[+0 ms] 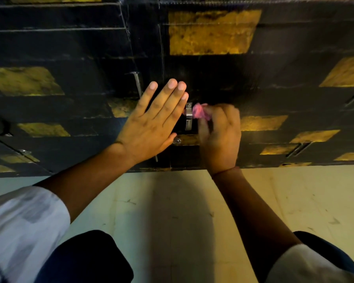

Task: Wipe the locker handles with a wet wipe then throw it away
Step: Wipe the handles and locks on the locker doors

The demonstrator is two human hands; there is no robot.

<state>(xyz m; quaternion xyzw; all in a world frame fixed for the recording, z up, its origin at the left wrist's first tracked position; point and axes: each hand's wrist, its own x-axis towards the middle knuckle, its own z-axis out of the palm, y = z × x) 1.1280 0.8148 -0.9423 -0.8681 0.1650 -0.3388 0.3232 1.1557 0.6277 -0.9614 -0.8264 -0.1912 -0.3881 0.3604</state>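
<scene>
Facing the black-and-yellow lockers (213, 31), we brace one door with the left hand (151, 121), fingers straight and spread flat on the panel. The right hand (219, 135) pinches a crumpled pink wet wipe (200, 113) against the metal handle (188, 117) at the door's edge. The bunched wipe touches only the handle's right side, so we judge the far face could go unwiped. If we ease off the left hand, the door may shift under the rubbing. Other handles (298, 149) on the right look untouched and are easy to skip. Loosely pinched, the wipe could drop to the floor (182, 211).
</scene>
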